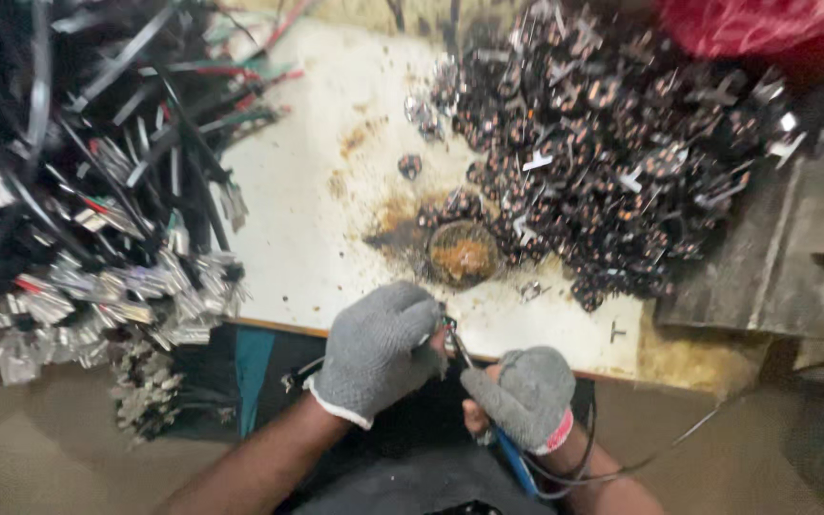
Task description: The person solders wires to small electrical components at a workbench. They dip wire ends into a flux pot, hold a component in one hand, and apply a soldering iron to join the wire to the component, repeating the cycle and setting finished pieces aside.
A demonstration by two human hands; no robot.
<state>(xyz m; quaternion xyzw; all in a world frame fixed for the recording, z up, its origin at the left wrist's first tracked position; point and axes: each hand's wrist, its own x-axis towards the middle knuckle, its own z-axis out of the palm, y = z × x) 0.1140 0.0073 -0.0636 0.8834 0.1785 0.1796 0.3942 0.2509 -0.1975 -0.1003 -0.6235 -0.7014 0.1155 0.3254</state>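
My left hand [374,348], in a grey knit glove, is closed over a small dark part at the near edge of the white worktop [317,191]. My right hand [525,393], also gloved in grey, grips a thin tool with a blue handle [517,463] whose metal tip [457,345] reaches up to the left hand's fingers. The part itself is mostly hidden by the glove. A thin cable [660,448] trails off to the right from the tool.
A big heap of small dark coil-like parts [612,143] covers the worktop's right side. A small round dish of rusty orange paste [463,254] sits near the front. Bundled black cables with metal plugs [78,191] pile up at left. Red cloth [755,24] lies top right.
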